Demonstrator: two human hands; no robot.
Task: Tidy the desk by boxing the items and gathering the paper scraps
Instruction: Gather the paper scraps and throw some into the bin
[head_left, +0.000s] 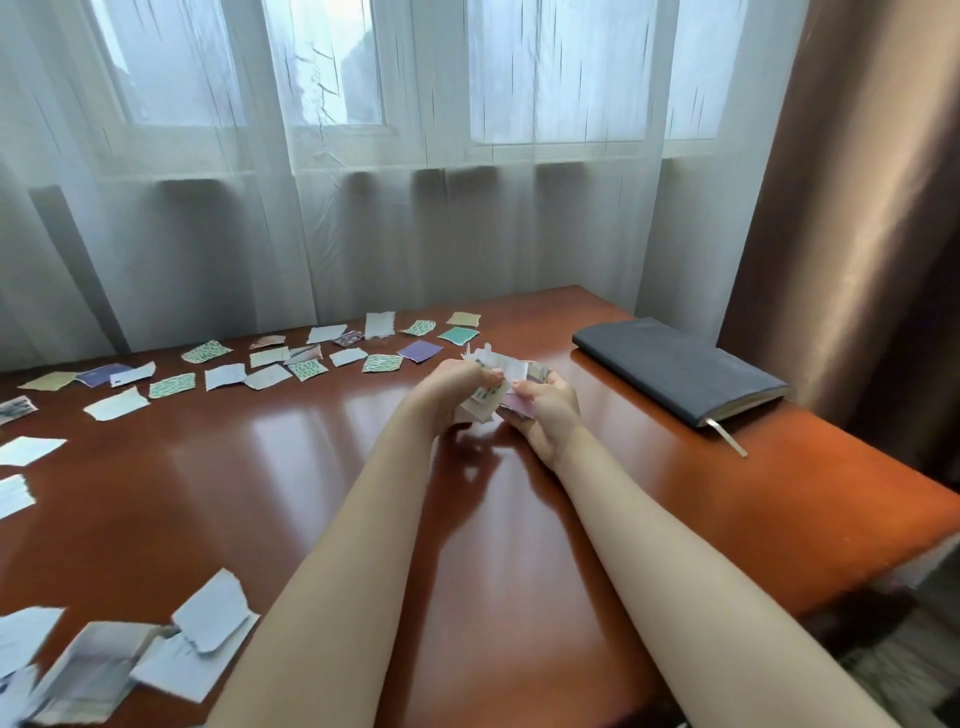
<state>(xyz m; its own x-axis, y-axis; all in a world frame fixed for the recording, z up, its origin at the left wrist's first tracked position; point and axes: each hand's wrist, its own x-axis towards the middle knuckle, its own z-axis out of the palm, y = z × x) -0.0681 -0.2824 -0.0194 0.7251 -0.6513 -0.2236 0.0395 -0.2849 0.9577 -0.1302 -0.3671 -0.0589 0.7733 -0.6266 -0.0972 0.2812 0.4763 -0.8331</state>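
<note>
Both our left hand (452, 382) and right hand (550, 410) grip a bundle of scraps (498, 371). Leftward, loose scraps (270, 364) litter the desk (311, 467); a notebook (675, 369) lies right.

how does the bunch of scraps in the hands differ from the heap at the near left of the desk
The held bunch is off the desk, gripped by the left hand and right hand; the near-left heap lies on it, untouched. The held bunch is packed tight; the near-left heap is loosely spread. The held bunch mixes white, green-patterned and pink pieces; the near-left heap is all pale. Both are torn paper.
</note>
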